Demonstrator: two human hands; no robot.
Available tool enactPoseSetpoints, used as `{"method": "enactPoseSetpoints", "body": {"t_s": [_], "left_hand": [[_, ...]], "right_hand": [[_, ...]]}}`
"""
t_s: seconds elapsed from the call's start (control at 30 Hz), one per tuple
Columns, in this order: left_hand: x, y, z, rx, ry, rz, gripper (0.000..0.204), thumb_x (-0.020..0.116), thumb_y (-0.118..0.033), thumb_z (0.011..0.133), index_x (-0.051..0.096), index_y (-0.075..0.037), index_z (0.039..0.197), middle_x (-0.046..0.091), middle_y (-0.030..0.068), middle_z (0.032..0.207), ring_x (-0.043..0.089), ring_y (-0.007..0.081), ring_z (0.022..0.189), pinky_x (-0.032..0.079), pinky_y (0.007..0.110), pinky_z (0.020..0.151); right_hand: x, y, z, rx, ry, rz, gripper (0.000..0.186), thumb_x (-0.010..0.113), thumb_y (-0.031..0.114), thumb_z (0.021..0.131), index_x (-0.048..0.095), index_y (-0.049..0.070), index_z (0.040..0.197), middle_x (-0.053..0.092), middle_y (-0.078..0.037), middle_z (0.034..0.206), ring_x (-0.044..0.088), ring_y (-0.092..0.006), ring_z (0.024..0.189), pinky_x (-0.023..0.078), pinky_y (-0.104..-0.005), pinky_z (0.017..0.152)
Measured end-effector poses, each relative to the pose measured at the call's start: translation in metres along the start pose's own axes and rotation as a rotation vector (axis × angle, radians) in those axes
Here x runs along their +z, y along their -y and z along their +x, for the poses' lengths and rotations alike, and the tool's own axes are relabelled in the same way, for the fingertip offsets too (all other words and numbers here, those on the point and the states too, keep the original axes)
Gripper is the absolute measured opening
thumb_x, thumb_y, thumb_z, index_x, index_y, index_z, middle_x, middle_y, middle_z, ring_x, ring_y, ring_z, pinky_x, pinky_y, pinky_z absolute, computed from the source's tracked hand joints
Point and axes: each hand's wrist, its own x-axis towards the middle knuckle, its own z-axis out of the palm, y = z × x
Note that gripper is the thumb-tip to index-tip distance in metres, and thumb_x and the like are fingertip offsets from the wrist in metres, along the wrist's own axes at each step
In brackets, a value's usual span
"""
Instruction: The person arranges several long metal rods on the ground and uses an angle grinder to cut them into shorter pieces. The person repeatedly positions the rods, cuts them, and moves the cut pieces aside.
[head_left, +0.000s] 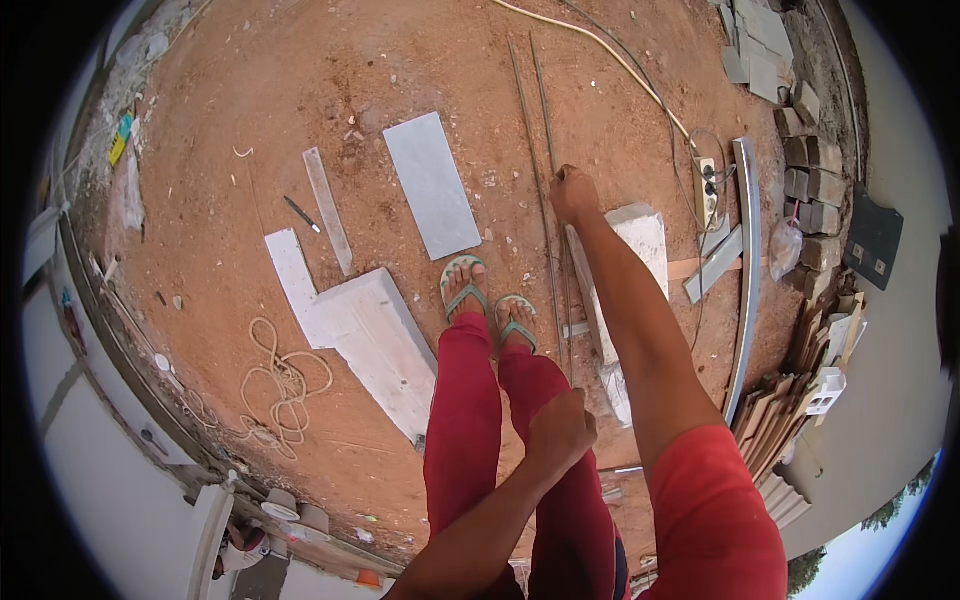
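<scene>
A long thin metal rod (pixel 543 100) runs from the far part of the ground down to my hands. My right hand (pixel 575 194), with the arm stretched forward, is closed around it. Nearer to me, my left hand (pixel 562 428) is in a fist in front of my thigh, at the rod's near end. Between the two hands a thin stretch of the rod shows. A second thin dark strip (pixel 528 130) runs beside it on the left; whether it is another rod or a shadow I cannot tell.
A grey tile (pixel 433 185) lies ahead of my feet, with a narrow strip (pixel 327 210) and marker (pixel 301 214) to its left. White blocks (pixel 375 335) (pixel 640 245), coiled rope (pixel 285 390), a power strip (pixel 707 195), a metal channel (pixel 746 270) and stacked bricks (pixel 825 190) lie around.
</scene>
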Motion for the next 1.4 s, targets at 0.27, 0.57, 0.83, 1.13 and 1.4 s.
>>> {"method": "enactPoseSetpoints", "body": {"t_s": [0.27,0.57,0.83,1.13,1.4], "left_hand": [[-0.043,-0.014,0.038,0.068,0.136,-0.018,0.024,0.064,-0.013,0.088,0.062,0.0,0.108,0.069,0.0204,0.098,0.072,0.0369,0.093,0.06,0.048,0.076],[-0.051,-0.001,0.052,0.052,0.126,-0.111,0.023,0.057,-0.014,0.092,0.063,0.001,0.109,0.067,0.0205,0.095,0.07,0.0393,0.083,0.057,0.049,0.073],[-0.037,-0.011,0.054,0.047,0.222,-0.157,0.026,0.063,-0.02,0.093,0.063,-0.002,0.111,0.067,0.0187,0.098,0.069,0.0373,0.086,0.057,0.047,0.076],[-0.028,-0.014,0.055,0.116,0.163,-0.285,0.029,0.062,-0.011,0.089,0.062,-0.002,0.116,0.065,0.0192,0.095,0.068,0.0377,0.089,0.057,0.049,0.079],[-0.02,-0.013,0.057,0.161,0.124,-0.304,0.033,0.075,-0.02,0.087,0.063,-0.005,0.113,0.067,0.0197,0.097,0.069,0.0403,0.093,0.057,0.05,0.08]], "right_hand": [[0.036,0.014,0.075,0.2,-0.038,-0.052,0.037,0.06,0.031,0.099,0.066,0.002,0.121,0.072,-0.027,0.114,0.069,-0.0435,0.11,0.055,-0.0504,0.095],[0.041,0.009,0.059,-0.006,-0.041,-0.014,0.032,0.054,0.026,0.102,0.066,0.005,0.123,0.071,-0.024,0.117,0.067,-0.0436,0.111,0.054,-0.0518,0.093],[0.049,0.006,0.043,-0.023,-0.075,0.109,0.031,0.051,0.028,0.104,0.067,0.006,0.12,0.07,-0.025,0.115,0.067,-0.0467,0.107,0.053,-0.0532,0.092],[0.058,-0.002,0.044,-0.086,-0.114,0.109,0.032,0.05,0.026,0.105,0.063,0.002,0.122,0.067,-0.028,0.12,0.065,-0.047,0.109,0.052,-0.0536,0.093],[0.061,0.003,0.045,0.008,-0.102,0.113,0.035,0.053,0.026,0.104,0.063,0.002,0.127,0.067,-0.027,0.121,0.066,-0.0469,0.108,0.053,-0.0534,0.093]]}}
